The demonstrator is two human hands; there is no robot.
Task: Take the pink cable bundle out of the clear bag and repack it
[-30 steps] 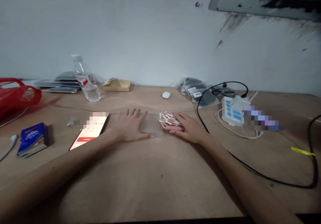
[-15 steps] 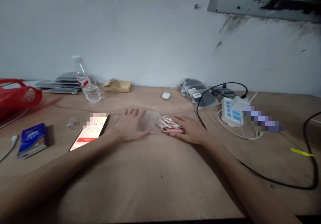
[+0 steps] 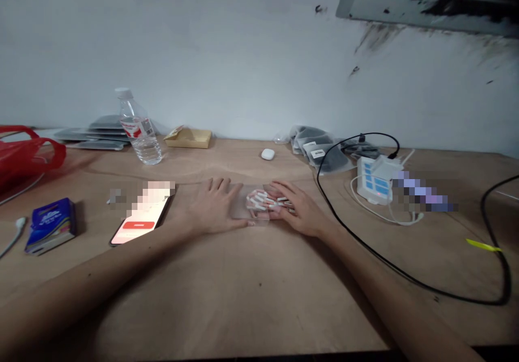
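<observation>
A coiled pink-and-white striped cable (image 3: 261, 201) lies on the table in the middle, within or under a clear plastic bag (image 3: 240, 210). My left hand (image 3: 213, 205) rests flat at the bag's left side, its fingers spread and pointing forward. My right hand (image 3: 298, 208) is around the right part of the cable and the bag's right edge, fingers bent over them. Part of the cable is hidden under the right fingers. To the left of my left hand lies a lit phone (image 3: 141, 216).
Along the wall stand a water bottle (image 3: 141, 135), a cardboard tray (image 3: 188, 138), a white earbud case (image 3: 267, 154) and grey packets (image 3: 320, 148). A power strip (image 3: 373, 181) and black cable (image 3: 381, 254) are right; a blue tissue pack (image 3: 52, 225) and red bag (image 3: 28, 159) left.
The striped cable has moved slightly left and now shows through the clear plastic. My right hand has shifted a little left with it. My left hand has moved slightly right.
</observation>
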